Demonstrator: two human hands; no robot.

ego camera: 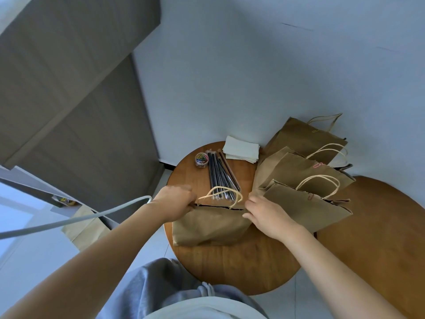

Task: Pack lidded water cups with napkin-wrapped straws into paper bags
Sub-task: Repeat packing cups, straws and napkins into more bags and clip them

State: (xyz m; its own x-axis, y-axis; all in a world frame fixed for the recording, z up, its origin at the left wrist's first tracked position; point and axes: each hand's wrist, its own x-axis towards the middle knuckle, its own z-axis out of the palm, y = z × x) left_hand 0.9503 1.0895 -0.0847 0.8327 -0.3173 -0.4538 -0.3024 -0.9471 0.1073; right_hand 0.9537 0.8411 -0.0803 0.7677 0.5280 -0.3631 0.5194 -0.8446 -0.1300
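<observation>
A brown paper bag (210,224) stands on the round wooden table (230,268), its top edge nearly closed and its cord handles raised. My left hand (176,200) grips the bag's left top corner. At the right top corner my right hand (268,214) pinches the rim. Behind the bag lies a bundle of wrapped dark straws (222,176). A stack of white napkins (241,149) sits at the table's far edge. No cup shows; the bag's inside is hidden.
Three closed paper bags (305,178) clipped at the top lie overlapped at the right, leaning toward the wall. A small tub of coloured paper clips (201,159) stands left of the straws. A second wooden table (379,238) adjoins on the right. A grey cable (76,218) crosses at left.
</observation>
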